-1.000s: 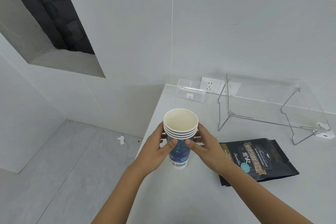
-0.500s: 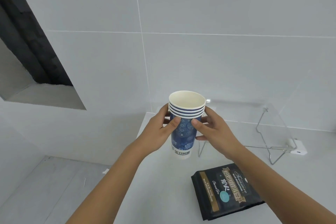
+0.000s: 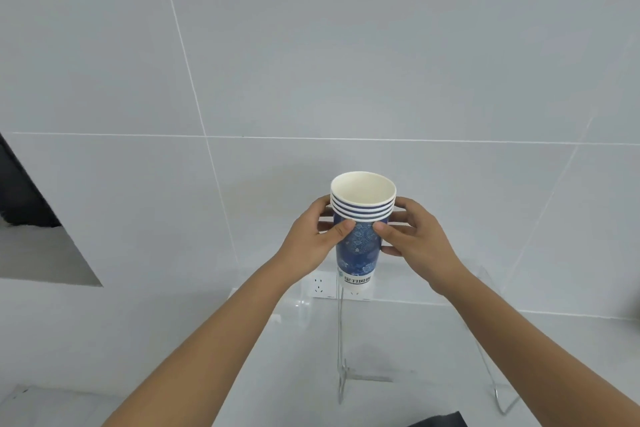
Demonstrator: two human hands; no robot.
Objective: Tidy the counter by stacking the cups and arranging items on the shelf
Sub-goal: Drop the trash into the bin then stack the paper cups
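A stack of several blue patterned paper cups (image 3: 358, 246) with white rims is held upright in the air in front of the tiled wall, above the counter. My left hand (image 3: 317, 234) grips its left side and my right hand (image 3: 414, 236) grips its right side, thumbs on the front below the rims. Under the stack stands the clear shelf with wire legs (image 3: 341, 374); its transparent top is hard to make out. A corner of the black coffee bag (image 3: 438, 421) shows at the bottom edge.
A white wall socket (image 3: 320, 286) sits just behind the cups' base at the back of the grey counter (image 3: 298, 357). A dark wall opening (image 3: 24, 204) is at the left. The counter's left edge drops to the floor (image 3: 52, 406).
Both hands have lifted the cup stack higher, up over the clear shelf. My view has tilted upward, so the black bag has slid almost out of sight at the bottom.
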